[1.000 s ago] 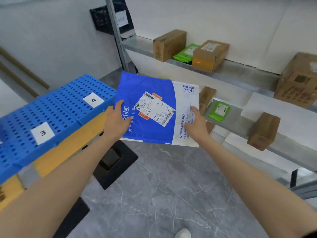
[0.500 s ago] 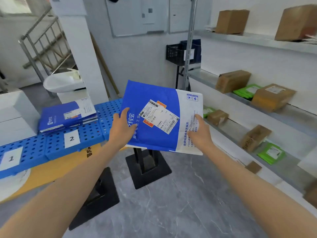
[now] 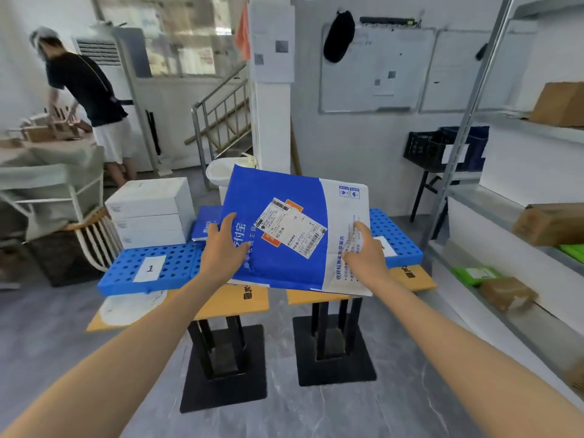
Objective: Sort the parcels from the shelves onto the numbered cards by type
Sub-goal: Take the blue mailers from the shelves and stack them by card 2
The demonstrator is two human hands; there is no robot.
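Note:
A flat blue and white mailer with a shipping label hangs in front of me, tilted up at its far edge. My left hand grips its near left side, thumb on top. My right hand grips its near right, white part. Beneath and behind it runs a blue perforated board carrying the card numbered 1 at the left and a partly hidden card at the right. A stack of similar blue mailers lies on the board behind my left hand.
The board rests on two yellow tables with black pedestal bases. White boxes stand at the board's back left. Shelves at the right hold brown boxes and green packets. A person works at the far left.
The view has swung left from the shelves to face the tables. The mailer, held in both hands, now hangs over the middle of the blue board.

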